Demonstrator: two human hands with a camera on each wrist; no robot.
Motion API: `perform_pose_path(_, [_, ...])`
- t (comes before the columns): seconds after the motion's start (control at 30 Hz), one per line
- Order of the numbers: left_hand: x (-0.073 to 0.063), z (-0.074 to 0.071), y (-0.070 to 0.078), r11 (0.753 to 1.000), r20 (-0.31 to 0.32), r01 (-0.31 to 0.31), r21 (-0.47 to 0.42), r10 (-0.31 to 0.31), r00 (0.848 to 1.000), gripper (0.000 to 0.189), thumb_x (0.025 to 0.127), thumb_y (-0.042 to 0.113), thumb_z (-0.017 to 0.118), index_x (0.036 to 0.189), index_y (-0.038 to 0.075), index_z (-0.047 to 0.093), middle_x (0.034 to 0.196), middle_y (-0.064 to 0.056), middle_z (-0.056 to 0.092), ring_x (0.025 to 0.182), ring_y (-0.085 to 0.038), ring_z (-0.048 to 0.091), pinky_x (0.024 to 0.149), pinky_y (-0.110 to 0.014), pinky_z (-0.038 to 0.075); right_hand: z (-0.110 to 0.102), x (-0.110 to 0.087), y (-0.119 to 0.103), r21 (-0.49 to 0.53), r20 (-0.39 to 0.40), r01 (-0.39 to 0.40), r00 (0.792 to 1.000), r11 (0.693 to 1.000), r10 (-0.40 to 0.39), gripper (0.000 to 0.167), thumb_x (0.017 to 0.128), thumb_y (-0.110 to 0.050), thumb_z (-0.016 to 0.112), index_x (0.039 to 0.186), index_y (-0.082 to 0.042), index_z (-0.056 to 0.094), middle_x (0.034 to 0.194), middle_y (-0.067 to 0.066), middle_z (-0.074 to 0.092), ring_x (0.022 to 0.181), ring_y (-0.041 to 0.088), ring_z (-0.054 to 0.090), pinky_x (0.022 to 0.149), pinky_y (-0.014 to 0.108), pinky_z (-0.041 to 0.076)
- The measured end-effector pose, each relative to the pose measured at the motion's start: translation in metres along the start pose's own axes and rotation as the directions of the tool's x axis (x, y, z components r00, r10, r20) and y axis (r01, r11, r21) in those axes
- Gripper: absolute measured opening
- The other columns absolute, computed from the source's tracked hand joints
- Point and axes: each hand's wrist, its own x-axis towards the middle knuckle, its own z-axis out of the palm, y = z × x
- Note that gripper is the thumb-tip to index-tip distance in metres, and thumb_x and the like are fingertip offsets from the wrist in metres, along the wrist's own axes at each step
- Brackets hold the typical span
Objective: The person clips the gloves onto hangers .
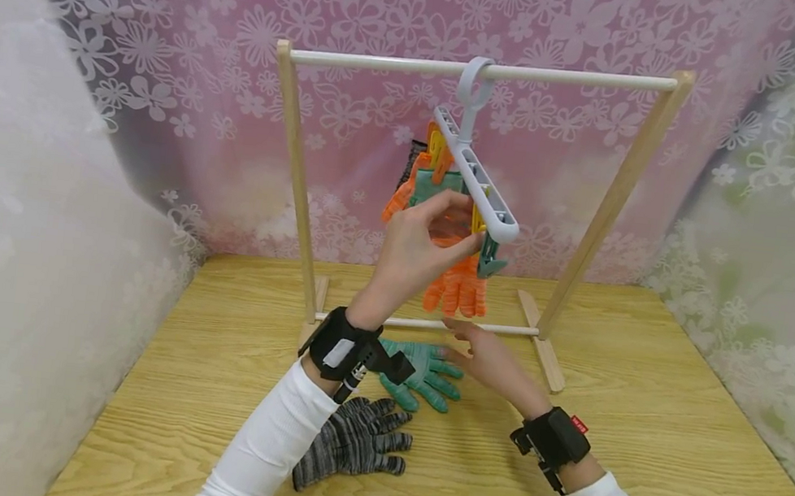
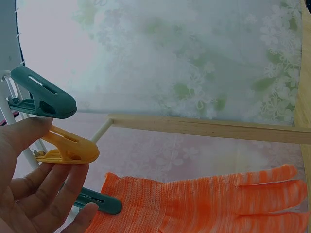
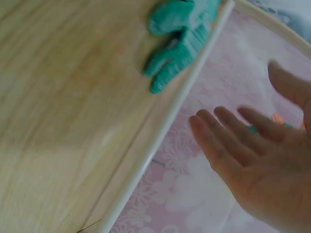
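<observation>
My left hand (image 1: 408,245) pinches a yellow clothes clip (image 2: 73,149) between thumb and fingers, at the near end of a grey clip hanger (image 1: 477,177). Beside it hangs a dark green clip (image 2: 46,94). Another green clip (image 2: 99,200) grips the cuff of an orange glove (image 2: 214,199), which dangles behind the hand. A second green glove (image 1: 425,187) hangs farther along the hanger. My right hand (image 1: 494,367), fingers extended and holding nothing, is above the table. Near it a green knit glove (image 1: 420,375) lies flat; a black-and-grey glove (image 1: 355,440) lies closer to me.
The hanger hooks over the white top bar (image 1: 382,63) of a wooden rack (image 1: 293,179). A lower white bar (image 1: 426,323) runs between the rack's feet. Floral curtains stand behind and at both sides of the wooden table (image 1: 204,390).
</observation>
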Motion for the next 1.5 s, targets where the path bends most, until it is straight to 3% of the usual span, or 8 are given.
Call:
perform_pose_path(0.1, [-0.001,-0.001,0.000,1.000,0.000,-0.004,-0.007,0.004,1.000,0.033,0.091,0.009,0.078,0.121,0.001,0.067,0.107,-0.013,0.073,0.089,-0.022,0.074,0.084,-0.024,0.058,0.010,-0.003,0.001,-0.057,0.102,0.084,0.992,0.995,-0.078,0.062,0.097,-0.022,0.071,0.151,-0.003,0.046,0.151,0.022,0.047,0.130,0.042,0.054,0.103,0.054,0.048])
perform_pose_path(0.17, [0.000,-0.001,-0.001,1.000,-0.001,-0.006,-0.009,0.006,1.000,0.033,0.091,0.008,0.077,0.121,0.001,0.067,0.107,-0.013,0.073,0.089,-0.022,0.073,0.084,-0.024,0.058,0.017,-0.003,0.003,-0.097,0.159,0.160,0.977,0.982,-0.143,0.061,0.097,-0.022,0.071,0.150,-0.002,0.047,0.153,0.024,0.044,0.129,0.042,0.055,0.103,0.054,0.049])
perform_pose_path(0.27, [-0.001,-0.001,-0.002,1.000,-0.002,-0.007,-0.010,0.007,1.000,0.032,0.091,0.008,0.077,0.121,0.001,0.067,0.106,-0.014,0.073,0.089,-0.022,0.073,0.084,-0.027,0.059,0.025,-0.006,0.007,-0.120,0.257,0.217,0.950,0.969,-0.180,0.059,0.098,-0.024,0.069,0.149,-0.002,0.048,0.156,0.023,0.041,0.130,0.041,0.054,0.101,0.052,0.050])
perform_pose_path(0.47, [-0.002,-0.003,-0.004,1.000,0.000,-0.008,-0.029,0.008,1.000,0.031,0.091,0.006,0.076,0.120,0.000,0.068,0.106,-0.014,0.074,0.089,-0.022,0.073,0.084,-0.031,0.060,0.022,-0.014,0.004,-0.113,0.376,0.170,0.919,0.979,-0.116,0.060,0.099,-0.025,0.067,0.151,-0.002,0.047,0.159,0.025,0.034,0.140,0.046,0.042,0.105,0.057,0.046])
perform_pose_path(0.73, [-0.004,-0.006,-0.005,0.998,-0.007,-0.016,-0.068,0.016,1.000,0.031,0.090,0.003,0.076,0.119,-0.002,0.067,0.104,-0.016,0.073,0.089,-0.024,0.073,0.085,-0.035,0.060,0.011,-0.023,0.011,-0.153,0.332,0.131,0.940,0.980,-0.074,0.056,0.100,-0.027,0.067,0.147,-0.001,0.052,0.155,0.026,0.040,0.132,0.047,0.049,0.101,0.058,0.048])
perform_pose_path(1.07, [-0.007,-0.007,-0.007,0.997,-0.013,0.002,-0.071,-0.003,1.000,0.031,0.090,0.005,0.077,0.119,-0.001,0.068,0.103,-0.015,0.074,0.088,-0.023,0.073,0.083,-0.023,0.058,0.000,-0.041,0.025,-0.170,0.291,0.071,0.956,0.983,-0.019,0.056,0.099,-0.028,0.067,0.145,0.001,0.053,0.153,0.029,0.040,0.131,0.050,0.049,0.101,0.061,0.046])
perform_pose_path(1.5, [-0.010,-0.010,-0.012,0.995,-0.013,0.013,-0.098,-0.014,1.000,0.028,0.091,0.003,0.075,0.118,0.000,0.068,0.104,-0.015,0.074,0.088,-0.023,0.072,0.086,-0.026,0.058,-0.006,-0.065,0.021,-0.236,0.233,0.034,0.972,0.971,0.023,0.052,0.095,-0.028,0.072,0.137,0.000,0.062,0.143,0.029,0.050,0.126,0.050,0.052,0.098,0.060,0.048])
